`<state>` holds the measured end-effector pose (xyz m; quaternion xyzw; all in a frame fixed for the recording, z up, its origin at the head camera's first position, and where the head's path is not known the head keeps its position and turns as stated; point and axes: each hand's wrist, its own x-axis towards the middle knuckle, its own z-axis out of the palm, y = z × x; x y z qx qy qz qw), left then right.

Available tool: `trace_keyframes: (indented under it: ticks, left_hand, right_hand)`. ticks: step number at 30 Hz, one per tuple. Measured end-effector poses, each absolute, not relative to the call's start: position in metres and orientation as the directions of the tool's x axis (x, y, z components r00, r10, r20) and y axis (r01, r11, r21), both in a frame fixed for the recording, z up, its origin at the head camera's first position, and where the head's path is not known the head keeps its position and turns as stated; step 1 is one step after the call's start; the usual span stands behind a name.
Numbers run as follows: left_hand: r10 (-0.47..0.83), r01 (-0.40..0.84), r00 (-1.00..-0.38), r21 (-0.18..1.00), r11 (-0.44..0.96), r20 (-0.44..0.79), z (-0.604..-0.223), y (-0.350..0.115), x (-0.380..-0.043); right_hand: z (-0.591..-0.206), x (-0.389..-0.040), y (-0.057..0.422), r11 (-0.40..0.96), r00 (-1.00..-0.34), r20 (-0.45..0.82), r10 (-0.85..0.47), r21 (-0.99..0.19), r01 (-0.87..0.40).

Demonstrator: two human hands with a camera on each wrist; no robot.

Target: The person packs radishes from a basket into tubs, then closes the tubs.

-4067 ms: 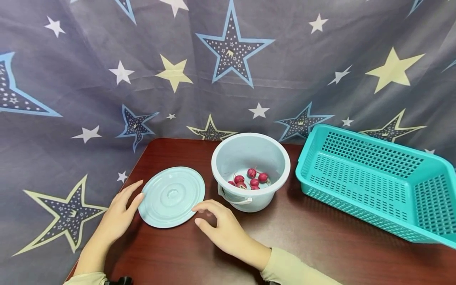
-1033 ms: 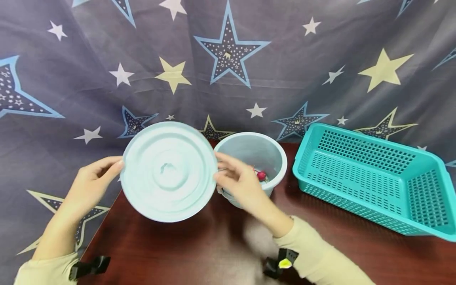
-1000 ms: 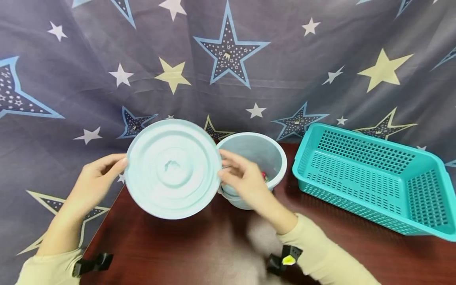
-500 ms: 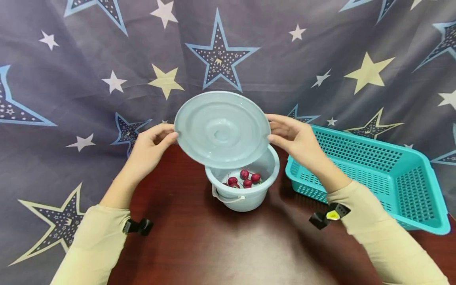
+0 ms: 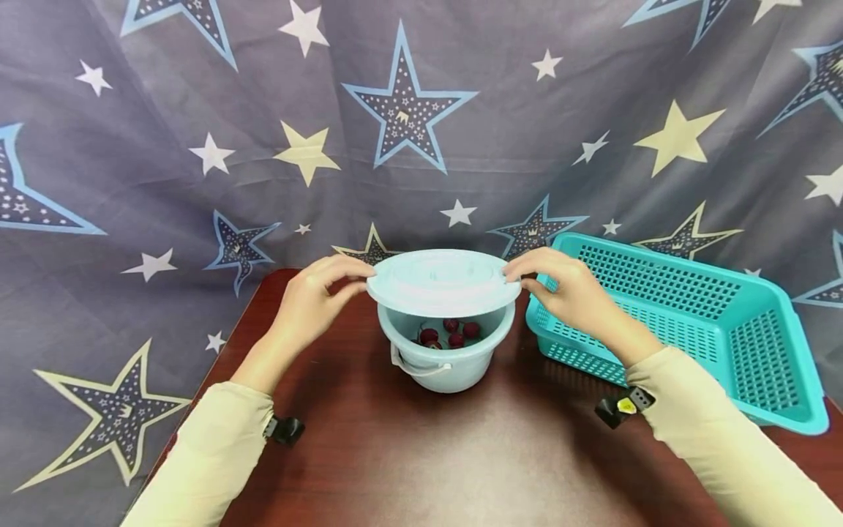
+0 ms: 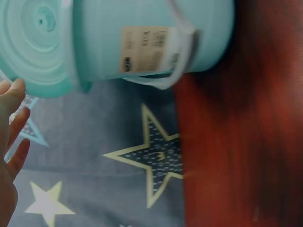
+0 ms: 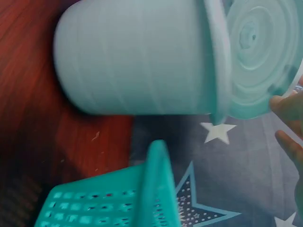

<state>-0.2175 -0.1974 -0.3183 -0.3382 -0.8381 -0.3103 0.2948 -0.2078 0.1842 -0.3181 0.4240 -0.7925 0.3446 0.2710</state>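
A round pale-blue lid (image 5: pixel 444 284) hovers tilted over the bucket, its near edge raised above the rim. At its left edge my left hand (image 5: pixel 309 307) pinches it between thumb and fingers. My right hand (image 5: pixel 573 296) pinches the opposite edge. Below it the pale-blue bucket (image 5: pixel 448 375) stands upright on the table, its white handle (image 5: pixel 421 369) hanging down in front. Several red radishes (image 5: pixel 456 339) show inside through the gap under the lid. In the left wrist view the lid's underside (image 6: pixel 33 42) and a paper label (image 6: pixel 146 49) on the bucket are visible.
A turquoise perforated basket (image 5: pixel 698 333) stands to the right of the bucket, close to my right forearm. The dark red-brown table (image 5: pixel 421 461) meets a grey star-patterned cloth (image 5: pixel 276 73) at the back and left.
Both hands lifted the lid from the table left of the bucket and carried it right, over the bucket. Since half a second ago it has come lower and flatter.
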Motion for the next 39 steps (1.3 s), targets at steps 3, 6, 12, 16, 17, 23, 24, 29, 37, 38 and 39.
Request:
trace_keyframes:
  ticks: [3,6,12,16,17,23,24,29,37,38,39]
  left_hand:
    - [0.408,0.760,-0.597,0.323,0.565,0.691,-0.328,-0.198,-0.217]
    - [0.431,0.768,-0.593,0.315,0.558,0.681,-0.336,-0.198,-0.217]
    - [0.474,0.779,-0.587,0.297,0.553,0.656,-0.347,-0.198,-0.215]
    - [0.496,0.782,-0.583,0.278,0.558,0.644,-0.352,-0.197,-0.215]
    - [0.498,0.782,-0.582,0.274,0.560,0.643,-0.353,-0.197,-0.215]
    - [0.500,0.782,-0.582,0.273,0.561,0.641,-0.357,-0.197,-0.215]
    - [0.501,0.782,-0.582,0.273,0.560,0.641,-0.357,-0.197,-0.215]
    - [0.493,0.776,-0.593,0.288,0.561,0.636,-0.358,-0.198,-0.214]
    - [0.349,0.717,-0.678,0.478,0.508,0.647,-0.361,-0.202,-0.196]
    - [0.329,0.712,-0.685,0.503,0.490,0.650,-0.362,-0.202,-0.192]
    - [0.311,0.708,-0.692,0.527,0.470,0.652,-0.362,-0.203,-0.188]
  right_hand:
    - [-0.325,-0.207,0.185,0.447,-0.479,0.709,-0.518,-0.253,-0.858]
    - [-0.331,-0.206,0.185,0.467,-0.484,0.685,-0.544,-0.232,-0.853]
    - [-0.340,-0.205,0.186,0.470,-0.462,0.668,-0.584,-0.185,-0.863]
    - [-0.343,-0.205,0.189,0.476,-0.456,0.663,-0.594,-0.167,-0.863]
    - [-0.344,-0.205,0.190,0.480,-0.459,0.659,-0.596,-0.166,-0.861]
    - [-0.350,-0.204,0.192,0.508,-0.496,0.633,-0.594,-0.182,-0.842]
    - [-0.350,-0.203,0.192,0.509,-0.500,0.633,-0.591,-0.188,-0.840]
    - [-0.352,-0.202,0.193,0.504,-0.511,0.640,-0.574,-0.216,-0.836]
    - [-0.350,-0.190,0.201,0.542,-0.621,0.616,-0.485,-0.346,-0.766]
    - [-0.349,-0.188,0.203,0.551,-0.628,0.620,-0.471,-0.349,-0.758]
    - [-0.349,-0.185,0.204,0.557,-0.630,0.629,-0.456,-0.350,-0.753]
